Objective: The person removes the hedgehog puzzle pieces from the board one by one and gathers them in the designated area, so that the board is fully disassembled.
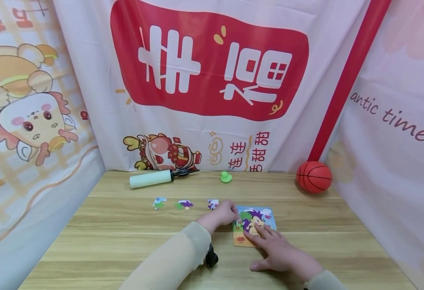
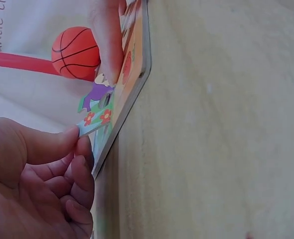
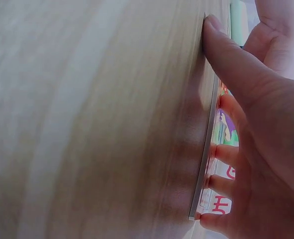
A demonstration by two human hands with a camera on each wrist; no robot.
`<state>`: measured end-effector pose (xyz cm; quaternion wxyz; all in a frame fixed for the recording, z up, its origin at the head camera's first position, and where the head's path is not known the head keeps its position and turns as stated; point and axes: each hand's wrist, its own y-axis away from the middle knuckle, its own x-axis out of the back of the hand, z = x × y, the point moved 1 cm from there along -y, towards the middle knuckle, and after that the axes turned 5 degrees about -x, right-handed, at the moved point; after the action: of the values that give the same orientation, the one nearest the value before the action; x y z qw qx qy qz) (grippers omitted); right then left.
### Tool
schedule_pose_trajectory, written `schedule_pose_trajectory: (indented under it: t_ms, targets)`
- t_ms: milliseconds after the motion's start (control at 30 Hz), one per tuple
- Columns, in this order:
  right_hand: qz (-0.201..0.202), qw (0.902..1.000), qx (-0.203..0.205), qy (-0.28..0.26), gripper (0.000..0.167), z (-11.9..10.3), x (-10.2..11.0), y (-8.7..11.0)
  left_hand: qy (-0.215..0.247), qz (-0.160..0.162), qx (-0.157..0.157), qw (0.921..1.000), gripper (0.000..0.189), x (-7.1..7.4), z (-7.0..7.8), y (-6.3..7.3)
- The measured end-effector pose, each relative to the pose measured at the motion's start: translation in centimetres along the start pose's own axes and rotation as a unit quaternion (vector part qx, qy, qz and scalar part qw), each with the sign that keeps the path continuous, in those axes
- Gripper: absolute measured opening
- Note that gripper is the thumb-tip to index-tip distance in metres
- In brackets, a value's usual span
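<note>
A jigsaw puzzle board (image 1: 246,242) with a purple-haired cartoon figure lies on the table. My left hand (image 1: 223,213) is at the board's left edge; in the left wrist view its thumb and forefinger pinch a puzzle piece (image 2: 93,122) with red flowers. That piece is tilted up, its far end at the board. With fingers spread, my right hand (image 1: 279,250) rests on the board's lower right part, and its thumb lies on the table. In the right wrist view, the fingertips (image 3: 213,180) touch the board by its edge.
Three loose puzzle pieces, a blue-green one (image 1: 159,203), a purple-green one (image 1: 185,204) and a purple-white one (image 1: 213,204), lie in a row left of the board. Behind are a pale green hand pump (image 1: 152,179), a green toy duck (image 1: 225,177) and a red mini basketball (image 1: 314,177).
</note>
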<state>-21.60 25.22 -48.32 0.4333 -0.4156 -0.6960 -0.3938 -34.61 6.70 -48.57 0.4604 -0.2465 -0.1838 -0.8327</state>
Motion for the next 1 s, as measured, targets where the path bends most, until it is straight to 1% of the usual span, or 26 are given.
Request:
schedule_pose_trajectory:
  t_ms: [233,333,467,533,600,700,800,900,1000]
  targets:
    - [-0.001,1.0000,-0.002,0.000,0.090,-0.1,0.1,0.1,0.011,0.006,-0.002,0.9999,0.010,-0.2,-0.4,-0.3]
    - [-0.006,1.0000,-0.005,-0.001,0.090,-0.1,0.1,0.1,0.019,0.020,-0.003,0.9996,0.010,-0.1,-0.4,-0.4]
    - [-0.008,0.9999,-0.007,-0.002,0.091,0.0,0.0,0.1,0.030,0.052,-0.007,0.9982,0.009,0.6,-0.2,-0.6]
    - [-0.006,1.0000,-0.006,-0.001,0.091,-0.1,0.0,0.1,0.025,0.063,-0.020,0.9975,0.009,1.2,-0.2,-0.7]
    - [-0.004,1.0000,-0.005,0.000,0.092,-0.1,0.0,0.1,0.018,0.067,-0.030,0.9971,0.008,1.9,-0.6,-0.8]
    - [-0.001,1.0000,-0.002,0.001,0.092,-0.2,0.0,0.1,-0.007,0.075,-0.048,0.9960,0.010,3.3,-1.4,-0.4]
    - [0.000,1.0000,0.000,0.002,0.092,-0.2,0.0,0.1,-0.018,0.074,-0.049,0.9959,0.010,5.3,-2.5,0.4]
    - [-0.002,1.0000,-0.002,0.001,0.093,-0.2,-0.1,0.1,-0.018,0.069,-0.037,0.9968,0.009,8.0,-4.0,1.5]
    - [-0.006,1.0000,-0.005,-0.003,0.092,-0.1,-0.1,0.1,-0.022,0.068,-0.018,0.9973,0.007,10.9,-6.0,2.8]
